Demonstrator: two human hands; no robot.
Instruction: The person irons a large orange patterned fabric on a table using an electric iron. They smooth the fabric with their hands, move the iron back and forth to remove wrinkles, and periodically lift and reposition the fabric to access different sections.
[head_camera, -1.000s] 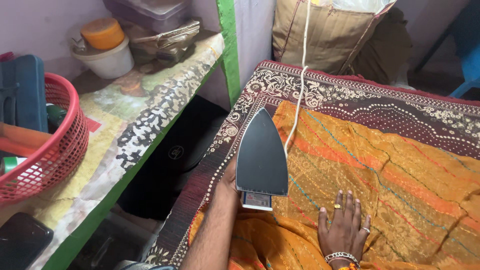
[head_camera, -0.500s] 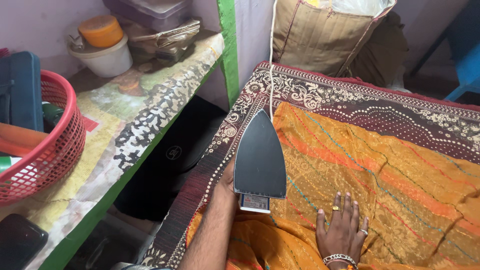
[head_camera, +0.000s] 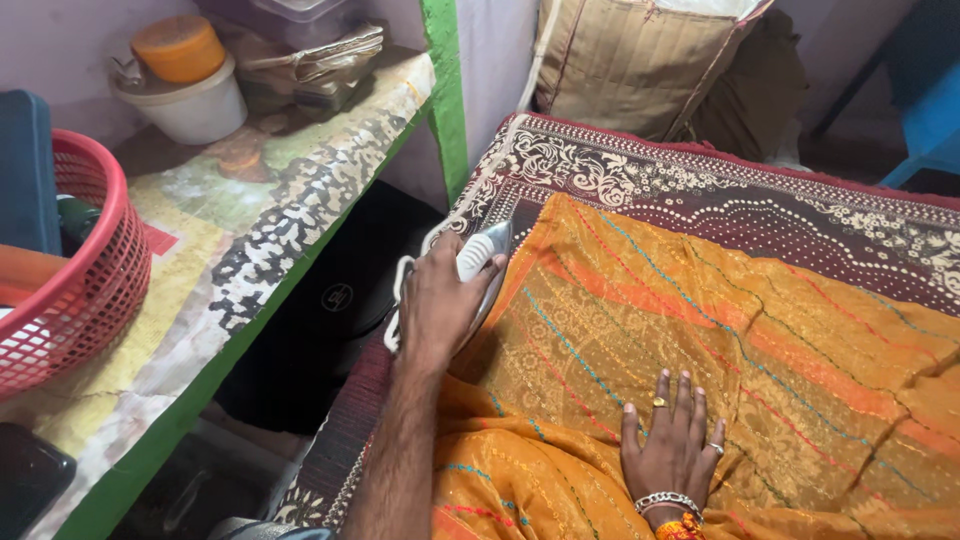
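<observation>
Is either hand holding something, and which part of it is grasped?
The left hand holds a clothes iron by its top handle, on the orange fabric. The right hand holds nothing; it lies flat on the fabric.

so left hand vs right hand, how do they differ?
Left hand is closed around the iron at the orange cloth's edge; right hand lies flat, fingers spread, on it. Right hand wears rings and bracelets; none show on the left. Both rest on the cloth area.
</observation>
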